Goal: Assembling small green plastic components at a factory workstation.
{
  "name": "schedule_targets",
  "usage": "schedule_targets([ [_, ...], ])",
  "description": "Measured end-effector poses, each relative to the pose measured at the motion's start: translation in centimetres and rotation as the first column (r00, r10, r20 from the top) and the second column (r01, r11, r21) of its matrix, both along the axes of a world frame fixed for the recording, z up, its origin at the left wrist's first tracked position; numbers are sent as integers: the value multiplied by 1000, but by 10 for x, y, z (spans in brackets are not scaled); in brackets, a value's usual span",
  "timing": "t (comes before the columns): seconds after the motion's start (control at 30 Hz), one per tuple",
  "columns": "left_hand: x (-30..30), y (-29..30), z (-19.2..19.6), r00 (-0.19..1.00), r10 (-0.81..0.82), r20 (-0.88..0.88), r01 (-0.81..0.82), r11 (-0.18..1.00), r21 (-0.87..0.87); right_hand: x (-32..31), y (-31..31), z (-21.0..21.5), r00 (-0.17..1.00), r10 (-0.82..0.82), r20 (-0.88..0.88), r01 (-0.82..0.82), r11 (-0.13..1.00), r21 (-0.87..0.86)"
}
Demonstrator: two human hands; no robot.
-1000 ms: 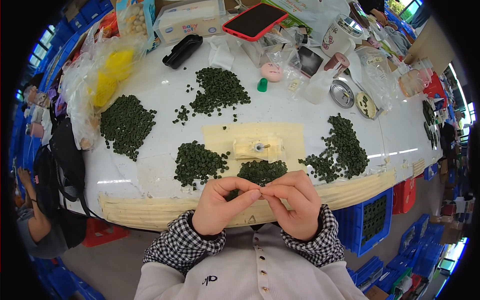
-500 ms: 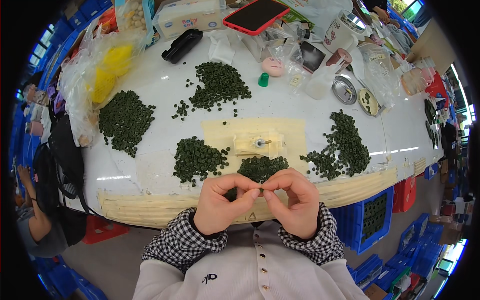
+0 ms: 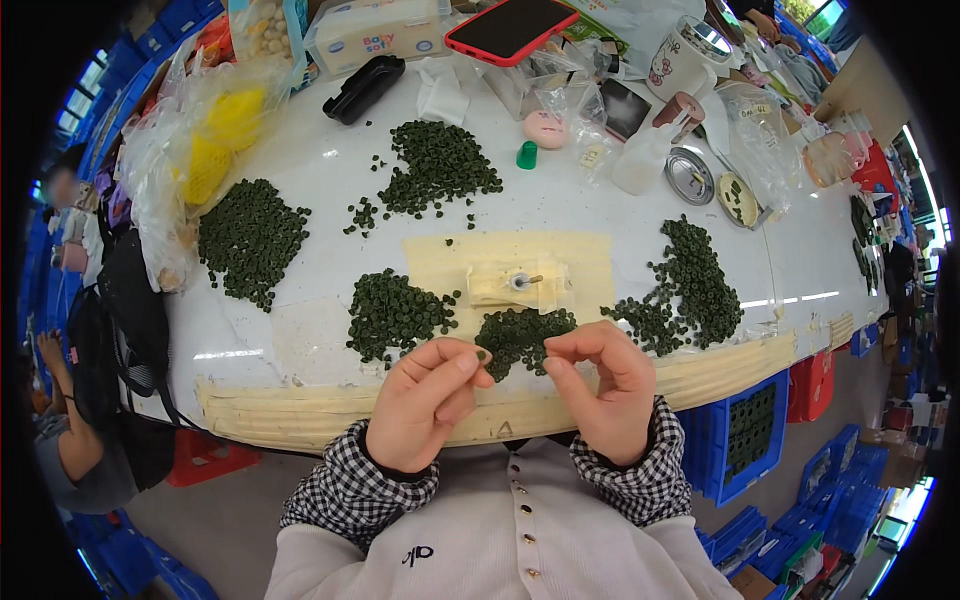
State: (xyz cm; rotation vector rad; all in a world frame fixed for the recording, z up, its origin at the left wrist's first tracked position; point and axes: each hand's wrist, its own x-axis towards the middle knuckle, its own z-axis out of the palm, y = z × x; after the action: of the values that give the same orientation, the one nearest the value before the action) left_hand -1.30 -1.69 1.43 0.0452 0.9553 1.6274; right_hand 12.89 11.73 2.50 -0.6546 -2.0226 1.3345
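Observation:
Between the thumb and forefinger of my left hand (image 3: 420, 408) is pinched a small dark green round piece (image 3: 483, 356). My right hand (image 3: 612, 395) has its thumb and forefinger pressed together at the right side of the nearest heap of green pieces (image 3: 518, 335); what it holds, if anything, is too small to make out. Just beyond that heap stands a taped block (image 3: 490, 288) with a thin metal pin (image 3: 533, 280) sticking out of its top. More such pieces lie in a heap (image 3: 398, 315) left of the block and another (image 3: 692, 285) on the right.
Two further heaps lie at the far left (image 3: 252, 240) and far middle (image 3: 440, 168). Behind them are a black case (image 3: 364, 90), a red-edged phone (image 3: 512, 30), a mug (image 3: 688, 62), an open tin (image 3: 738, 203) and plastic bags. A blue crate (image 3: 740, 450) stands below the table's right edge.
My hands have parted from a shared pinch. The left has moved left with the green piece; the right has moved slightly right and away toward the nearest heap.

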Motion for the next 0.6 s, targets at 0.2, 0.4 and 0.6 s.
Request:
schedule_targets([
  [0.2,-18,-15,-4,929,204,308,-220,975,16,3,14,-5,984,-55,170,-15,922,387],
  [0.4,-18,-16,4,914,223,340,-254,966,49,-3,9,-6,956,-36,290,-132,831,540],
  [0.6,-2,-8,14,952,68,298,-68,998,-10,-8,7,-12,961,-49,273,-129,792,596],
])
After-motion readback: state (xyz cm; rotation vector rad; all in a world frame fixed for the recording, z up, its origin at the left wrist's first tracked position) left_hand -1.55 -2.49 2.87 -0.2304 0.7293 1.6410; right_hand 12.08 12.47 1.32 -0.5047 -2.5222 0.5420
